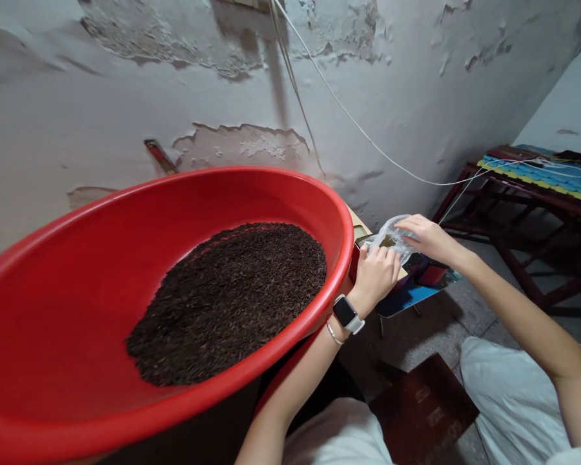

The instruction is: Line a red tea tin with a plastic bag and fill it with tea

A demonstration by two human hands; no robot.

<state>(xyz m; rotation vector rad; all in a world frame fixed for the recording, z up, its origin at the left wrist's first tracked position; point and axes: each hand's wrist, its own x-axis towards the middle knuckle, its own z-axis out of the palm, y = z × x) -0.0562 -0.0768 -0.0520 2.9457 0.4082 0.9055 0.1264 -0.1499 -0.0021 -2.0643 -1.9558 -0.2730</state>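
A clear plastic bag point(386, 231) is spread between my two hands, its mouth facing up. My left hand point(375, 274), with a watch and a bracelet on its wrist, has its fingers curled over the bag's near edge. On the far right edge, my right hand point(430, 239) grips the plastic with bent fingers. Something greenish-brown shows through the bag; I cannot tell if it is inside or behind. Left of my hands is a big red basin point(77, 271). A heap of dark, thin, dry pieces point(242, 303), like loose tea leaves, lies in it.
A pale device with a small display point(361, 230), partly hidden, stands beside the basin's rim. Below the bag is a blue-topped surface point(409, 297). A brown wooden stool point(426, 407) stands between my knees. White cable point(368, 137) hangs across the peeling wall toward a dark rack point(537, 181).
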